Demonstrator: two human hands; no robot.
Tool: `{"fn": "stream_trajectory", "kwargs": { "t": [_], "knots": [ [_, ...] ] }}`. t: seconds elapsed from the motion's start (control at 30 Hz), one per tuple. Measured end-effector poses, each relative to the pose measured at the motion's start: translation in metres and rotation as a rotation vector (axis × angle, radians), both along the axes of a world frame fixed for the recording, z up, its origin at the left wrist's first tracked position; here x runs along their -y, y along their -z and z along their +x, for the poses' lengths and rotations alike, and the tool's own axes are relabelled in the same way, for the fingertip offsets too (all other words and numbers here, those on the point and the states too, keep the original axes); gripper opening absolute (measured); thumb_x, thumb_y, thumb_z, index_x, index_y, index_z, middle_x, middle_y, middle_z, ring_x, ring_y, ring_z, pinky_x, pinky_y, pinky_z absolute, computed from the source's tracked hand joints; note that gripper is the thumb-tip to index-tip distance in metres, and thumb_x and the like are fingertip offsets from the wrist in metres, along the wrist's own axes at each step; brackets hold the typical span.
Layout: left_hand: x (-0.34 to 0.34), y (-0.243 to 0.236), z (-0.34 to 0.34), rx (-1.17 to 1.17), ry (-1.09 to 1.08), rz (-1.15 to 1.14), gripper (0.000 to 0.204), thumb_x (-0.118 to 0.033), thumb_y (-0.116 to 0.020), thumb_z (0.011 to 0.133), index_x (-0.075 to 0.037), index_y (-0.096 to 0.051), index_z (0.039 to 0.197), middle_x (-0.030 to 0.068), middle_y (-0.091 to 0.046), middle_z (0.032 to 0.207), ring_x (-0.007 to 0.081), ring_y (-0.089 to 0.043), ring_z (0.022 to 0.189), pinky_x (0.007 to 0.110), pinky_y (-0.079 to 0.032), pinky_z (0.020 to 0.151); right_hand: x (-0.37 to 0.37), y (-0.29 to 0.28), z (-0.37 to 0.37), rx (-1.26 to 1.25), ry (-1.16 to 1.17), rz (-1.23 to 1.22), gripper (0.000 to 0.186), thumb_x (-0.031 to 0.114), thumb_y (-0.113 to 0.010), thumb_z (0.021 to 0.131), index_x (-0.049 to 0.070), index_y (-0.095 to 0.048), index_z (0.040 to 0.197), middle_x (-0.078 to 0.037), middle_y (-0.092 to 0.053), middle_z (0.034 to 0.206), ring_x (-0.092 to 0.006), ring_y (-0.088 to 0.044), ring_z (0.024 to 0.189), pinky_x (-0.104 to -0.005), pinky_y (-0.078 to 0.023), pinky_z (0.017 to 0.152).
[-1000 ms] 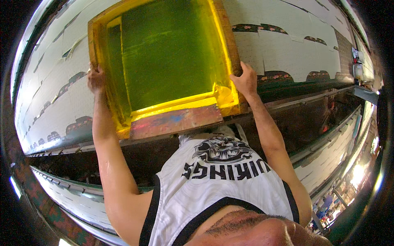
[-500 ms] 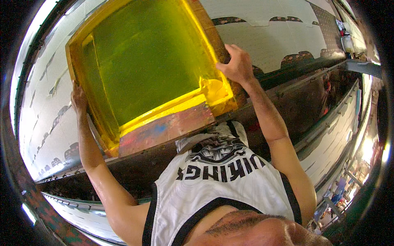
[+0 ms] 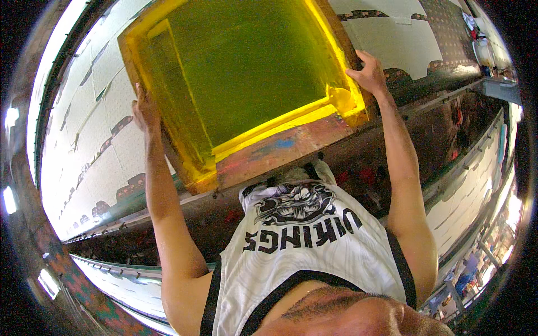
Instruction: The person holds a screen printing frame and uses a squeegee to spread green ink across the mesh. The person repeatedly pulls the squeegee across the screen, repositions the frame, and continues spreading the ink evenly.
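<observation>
A large wooden screen printing frame [image 3: 280, 144] lies tilted in front of me, its inner edges coated in yellow ink. Its mesh [image 3: 252, 67] looks dark olive green. Thick yellow ink [image 3: 342, 99] is pooled in the near right corner. My left hand [image 3: 147, 109] grips the left side rail, with part of its fingers hidden by the wood. On the right rail, my right hand [image 3: 369, 73] is closed, its thumb toward the inner edge. The far end of the frame runs out of view.
Under and beyond the frame is a long table [image 3: 89, 140] covered with pale sheets that have dark patterned shapes along their edges. A dark rail [image 3: 426, 109] runs along its near side, close to my body. Behind me on the right stands another table [image 3: 448, 207] with pale sheets.
The screen printing frame has shifted to the right and a little away from me, with both hands still holding its sides. More of the sheets at left now show.
</observation>
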State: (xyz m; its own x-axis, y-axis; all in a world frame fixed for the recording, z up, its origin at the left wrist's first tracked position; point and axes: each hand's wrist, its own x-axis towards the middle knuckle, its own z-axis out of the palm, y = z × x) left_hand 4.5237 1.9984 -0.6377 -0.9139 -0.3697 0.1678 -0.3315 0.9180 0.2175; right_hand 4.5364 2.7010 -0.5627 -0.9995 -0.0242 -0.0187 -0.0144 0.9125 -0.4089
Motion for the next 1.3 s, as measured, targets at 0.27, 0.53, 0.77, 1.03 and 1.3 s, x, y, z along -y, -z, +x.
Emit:
{"fn": "stream_trajectory", "kwargs": {
  "t": [0.27, 0.53, 0.77, 1.03, 1.3],
  "knots": [
    [-0.114, -0.020, -0.005, -0.040, -0.063, 0.040, 0.052, -0.042, -0.065, 0.107, -0.030, -0.060, 0.157, 0.0165, -0.066, 0.087, 0.0352, -0.069, 0.083, 0.051, -0.054, 0.073, -0.091, 0.024, 0.003, 0.037, 0.104, 0.043, 0.084, 0.035, -0.089, 0.077, -0.006, -0.063, 0.146, -0.029, -0.063, 0.150, -0.0416, -0.059, 0.143, -0.0453, -0.044, 0.123],
    [-0.124, 0.009, -0.022, 0.087, -0.178, 0.078, 0.053, -0.050, -0.063, 0.107, -0.035, -0.059, 0.157, 0.0172, -0.067, 0.093, 0.0361, -0.068, 0.082, 0.051, -0.054, 0.071, -0.113, 0.041, 0.003, 0.006, 0.065, -0.026, 0.082, 0.035, -0.088, 0.080, -0.008, -0.063, 0.145, -0.030, -0.062, 0.150, -0.0427, -0.059, 0.142, -0.0472, -0.045, 0.123],
    [-0.117, 0.032, -0.013, 0.059, -0.049, 0.020, 0.059, -0.046, -0.063, 0.105, -0.030, -0.055, 0.161, 0.0213, -0.072, 0.106, 0.0388, -0.073, 0.100, 0.052, -0.058, 0.085, -0.066, 0.011, 0.014, 0.016, -0.015, 0.137, 0.085, 0.040, -0.082, 0.095, 0.001, -0.046, 0.162, -0.028, -0.053, 0.159, -0.0463, -0.049, 0.149, -0.0507, -0.041, 0.125],
    [-0.123, 0.023, -0.006, 0.046, 0.025, 0.174, 0.059, -0.039, -0.064, 0.102, -0.027, -0.058, 0.159, 0.0242, -0.070, 0.113, 0.0412, -0.071, 0.108, 0.054, -0.057, 0.092, 0.096, -0.063, 0.129, 0.379, -0.875, -0.028, 0.052, 0.012, -0.080, 0.087, 0.001, -0.068, 0.136, -0.021, -0.066, 0.143, -0.0398, -0.062, 0.135, -0.0475, -0.052, 0.115],
    [-0.128, 0.028, -0.012, -0.087, 0.050, 0.241, 0.050, -0.030, -0.059, 0.106, -0.021, -0.062, 0.154, 0.0240, -0.064, 0.126, 0.0421, -0.061, 0.120, 0.053, -0.057, 0.096, 0.137, -0.037, 0.140, 0.110, -0.635, 0.252, 0.046, 0.001, -0.071, 0.082, 0.006, -0.074, 0.127, -0.014, -0.076, 0.124, -0.0345, -0.073, 0.115, -0.0470, -0.059, 0.099]
  ]
}}
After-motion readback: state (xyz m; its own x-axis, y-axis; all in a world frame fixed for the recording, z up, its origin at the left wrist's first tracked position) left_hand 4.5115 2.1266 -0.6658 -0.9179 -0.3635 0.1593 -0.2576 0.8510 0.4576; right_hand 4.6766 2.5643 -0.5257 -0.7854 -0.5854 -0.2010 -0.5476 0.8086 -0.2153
